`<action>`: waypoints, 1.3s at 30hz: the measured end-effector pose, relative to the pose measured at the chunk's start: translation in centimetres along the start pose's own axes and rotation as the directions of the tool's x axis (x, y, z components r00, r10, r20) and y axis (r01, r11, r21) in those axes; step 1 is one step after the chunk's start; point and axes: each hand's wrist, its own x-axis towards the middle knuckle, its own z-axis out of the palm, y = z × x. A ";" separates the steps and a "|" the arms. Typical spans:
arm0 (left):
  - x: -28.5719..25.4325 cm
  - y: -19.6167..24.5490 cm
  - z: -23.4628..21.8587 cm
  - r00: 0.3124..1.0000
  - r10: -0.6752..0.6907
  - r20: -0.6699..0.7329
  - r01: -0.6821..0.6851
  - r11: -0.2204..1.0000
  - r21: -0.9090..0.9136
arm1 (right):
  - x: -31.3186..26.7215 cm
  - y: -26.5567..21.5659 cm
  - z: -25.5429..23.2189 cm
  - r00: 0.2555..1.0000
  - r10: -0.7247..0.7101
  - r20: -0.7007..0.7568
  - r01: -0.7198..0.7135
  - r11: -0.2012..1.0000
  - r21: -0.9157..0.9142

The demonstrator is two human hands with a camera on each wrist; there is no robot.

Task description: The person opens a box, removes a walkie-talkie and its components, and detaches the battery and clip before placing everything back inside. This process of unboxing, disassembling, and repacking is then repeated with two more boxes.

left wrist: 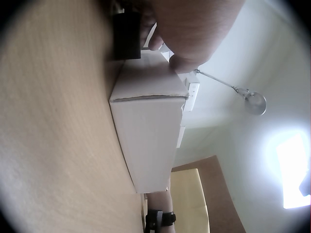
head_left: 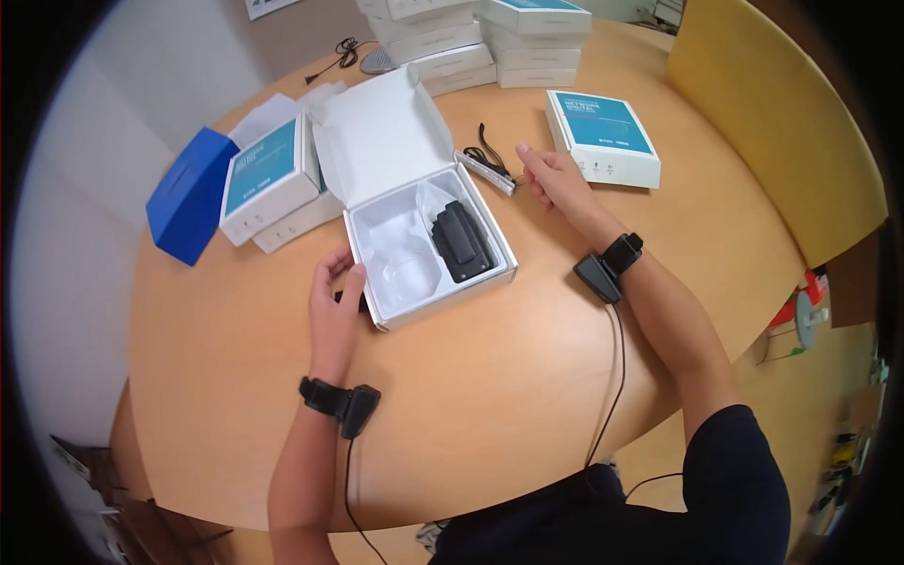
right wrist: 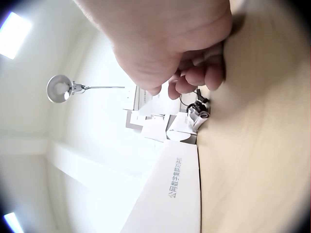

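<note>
My left hand [head_left: 334, 315] is at the left wall of an open white box [head_left: 433, 299], its thumb and fingertips right at the rim. Low beside that wall, partly hidden under the hand, is a black block [left wrist: 127, 36]. Inside the box, a black device with a clip [head_left: 461, 243] lies in the right part of a white tray; the round hollow [head_left: 405, 273] on the left holds nothing. My right hand [head_left: 557, 181] rests on the table right of the box, fingers loosely curled and holding nothing. Near its fingertips lie a small white packet [head_left: 488, 174] and a black strap [head_left: 488, 141].
A closed box with a teal label [head_left: 603, 122] lies at the right. Stacked white boxes [head_left: 537, 56] stand at the back. Left of the open box are more teal-labelled boxes [head_left: 268, 179] and a blue box [head_left: 188, 198]. A yellow panel [head_left: 782, 122] borders the table's right side.
</note>
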 end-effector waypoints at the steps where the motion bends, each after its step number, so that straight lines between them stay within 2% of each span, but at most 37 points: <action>1: 0.0 0.0 0.0 1.000 -0.005 0.002 0.005 1.000 -0.001 | 0.0 0.4 0.0 1.000 -0.013 -0.004 0.014 1.000 0.011; 7: -0.1 0.5 0.0 0.998 -0.061 -0.018 0.060 0.998 -0.028 | -0.6 0.7 0.1 0.985 -0.163 -0.052 0.161 0.986 -0.051; 10: 0.0 0.9 -0.1 0.991 -0.127 -0.029 0.125 0.989 -0.077 | 0.1 1.6 0.1 0.974 -0.221 -0.055 0.221 0.975 -0.007; 13: 0.6 0.5 -1.1 0.996 -0.064 -0.054 0.062 0.997 -0.033 | 0.7 2.3 0.2 0.967 -0.249 -0.053 0.251 0.967 0.033; 16: 1.6 2.0 -1.5 0.993 0.078 -0.090 -0.061 0.982 0.178 | 0.6 2.4 0.3 0.953 -0.281 -0.110 0.285 0.958 0.026; 19: 2.6 5.7 -0.5 0.965 0.247 0.083 -0.258 0.858 0.444 | 0.6 2.5 0.3 0.952 -0.282 -0.122 0.286 0.958 0.013; 22: 3.3 9.8 3.3 0.947 0.204 0.248 -0.303 0.823 0.480 | 0.5 2.3 0.4 0.954 -0.280 -0.108 0.284 0.959 0.016; 25: 3.9 10.8 6.6 0.907 0.146 0.394 -0.371 0.717 0.590 | 0.3 2.0 0.3 0.954 -0.284 -0.097 0.287 0.957 0.028; 31: 4.6 9.7 9.0 0.917 0.127 0.379 -0.376 0.592 0.713 | -0.2 1.5 0.4 0.957 -0.270 -0.108 0.275 0.961 0.035; 37: 5.0 9.7 9.0 0.932 0.052 0.359 -0.297 0.678 0.672 | 0.0 1.7 0.2 0.966 -0.247 -0.079 0.249 0.968 0.023; 39: 5.1 9.4 8.5 0.938 0.030 0.346 -0.243 0.768 0.592 | -0.2 1.5 0.1 0.963 -0.253 -0.088 0.255 0.967 0.011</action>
